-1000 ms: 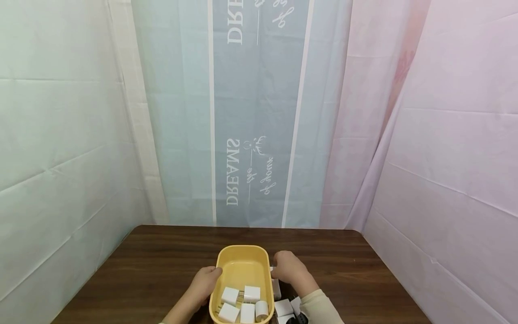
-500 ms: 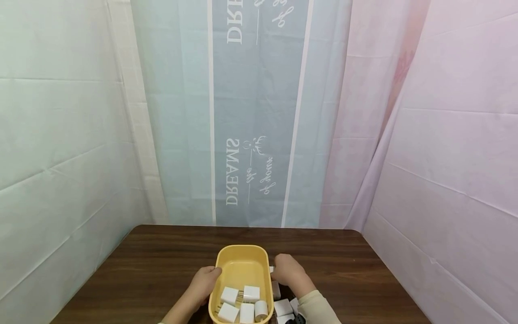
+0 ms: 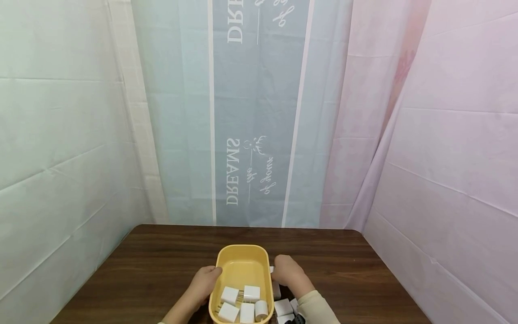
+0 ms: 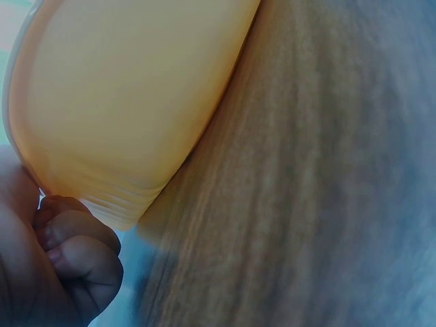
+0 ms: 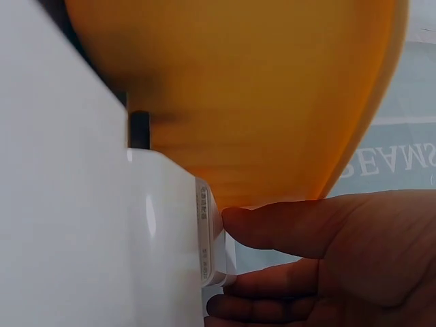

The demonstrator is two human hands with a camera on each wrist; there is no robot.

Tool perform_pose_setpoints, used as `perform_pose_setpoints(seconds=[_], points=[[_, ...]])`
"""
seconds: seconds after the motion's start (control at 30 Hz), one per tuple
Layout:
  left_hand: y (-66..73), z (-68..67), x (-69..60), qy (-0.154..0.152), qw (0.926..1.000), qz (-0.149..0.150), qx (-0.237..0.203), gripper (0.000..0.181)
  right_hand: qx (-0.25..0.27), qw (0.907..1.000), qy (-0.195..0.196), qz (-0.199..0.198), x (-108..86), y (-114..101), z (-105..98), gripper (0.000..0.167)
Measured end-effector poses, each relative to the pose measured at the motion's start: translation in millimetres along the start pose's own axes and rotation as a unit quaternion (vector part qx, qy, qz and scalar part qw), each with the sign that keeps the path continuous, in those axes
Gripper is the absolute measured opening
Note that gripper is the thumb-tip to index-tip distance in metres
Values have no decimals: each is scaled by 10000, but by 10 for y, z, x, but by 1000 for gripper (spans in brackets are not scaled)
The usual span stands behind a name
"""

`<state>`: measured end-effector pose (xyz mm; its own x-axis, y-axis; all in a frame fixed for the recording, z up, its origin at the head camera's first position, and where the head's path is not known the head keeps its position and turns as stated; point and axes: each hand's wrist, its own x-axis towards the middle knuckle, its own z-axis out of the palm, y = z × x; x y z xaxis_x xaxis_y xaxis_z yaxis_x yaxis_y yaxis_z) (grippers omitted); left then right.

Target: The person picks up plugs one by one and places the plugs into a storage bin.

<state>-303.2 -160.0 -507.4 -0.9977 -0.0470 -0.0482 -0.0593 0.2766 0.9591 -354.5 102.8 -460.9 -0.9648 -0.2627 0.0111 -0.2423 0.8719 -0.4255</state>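
A yellow bin (image 3: 243,270) stands on the dark wooden table, with several white plug adapters (image 3: 252,293) lying in its near half. My left hand (image 3: 203,284) grips the bin's left rim; in the left wrist view its fingers (image 4: 85,252) are curled beneath the rim at the bin's corner. My right hand (image 3: 289,272) is beside the bin's right wall. Seen from the right wrist, the thumb and fingers of that hand (image 5: 327,252) pinch the end of a white adapter (image 5: 212,238) with small print on its face, close to the yellow wall.
More white adapters (image 3: 283,307) and a black item (image 3: 298,319) lie to the right of the bin, near the table's front edge, partly covered by the right sleeve (image 3: 317,308). Printed cloth (image 3: 259,112) hangs behind the table (image 3: 162,256), with pale cloth on both sides.
Since a second ago my right hand has moved slightly down and towards the near side, beside the bin. The left hand and the bin have hardly moved.
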Motion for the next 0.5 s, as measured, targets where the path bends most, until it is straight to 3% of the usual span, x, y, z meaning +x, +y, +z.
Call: perform_pose_setpoints(seconds=[0.5], points=[[-6, -7, 8, -70, 9999, 56, -61, 33, 106, 9992, 35, -375, 9, 29, 14, 21]])
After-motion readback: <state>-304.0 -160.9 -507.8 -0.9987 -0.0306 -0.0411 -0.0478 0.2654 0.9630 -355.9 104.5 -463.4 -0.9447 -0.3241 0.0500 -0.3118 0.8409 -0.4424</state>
